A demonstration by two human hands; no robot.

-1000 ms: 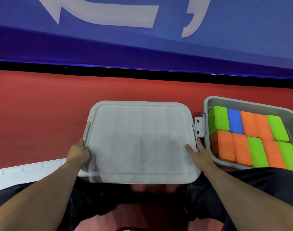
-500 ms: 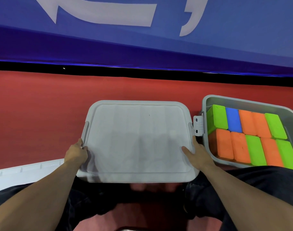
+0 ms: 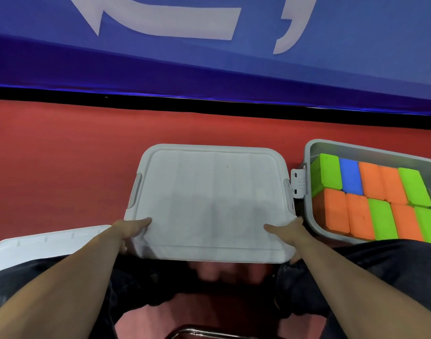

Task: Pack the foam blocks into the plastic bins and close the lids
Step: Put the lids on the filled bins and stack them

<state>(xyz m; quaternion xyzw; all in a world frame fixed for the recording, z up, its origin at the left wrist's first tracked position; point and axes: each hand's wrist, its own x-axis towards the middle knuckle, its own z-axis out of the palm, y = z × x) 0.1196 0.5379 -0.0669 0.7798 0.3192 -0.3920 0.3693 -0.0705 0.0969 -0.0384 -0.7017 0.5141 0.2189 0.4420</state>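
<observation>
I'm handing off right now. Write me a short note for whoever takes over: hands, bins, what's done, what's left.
Left hand: grips the near left corner of the lidded bin, thumb on top of the lid.
Right hand: grips the near right corner the same way.
Lidded bin sits in front of the person on the red surface; whether its side latches are snapped I cannot tell.
Open bin stands to its right, packed with orange, green and blue foam blocks, no lid on it.
A loose white lid lies at the left.
Done: both bins filled, it seems.
Left: check the latches, then lid the open bin.
</observation>
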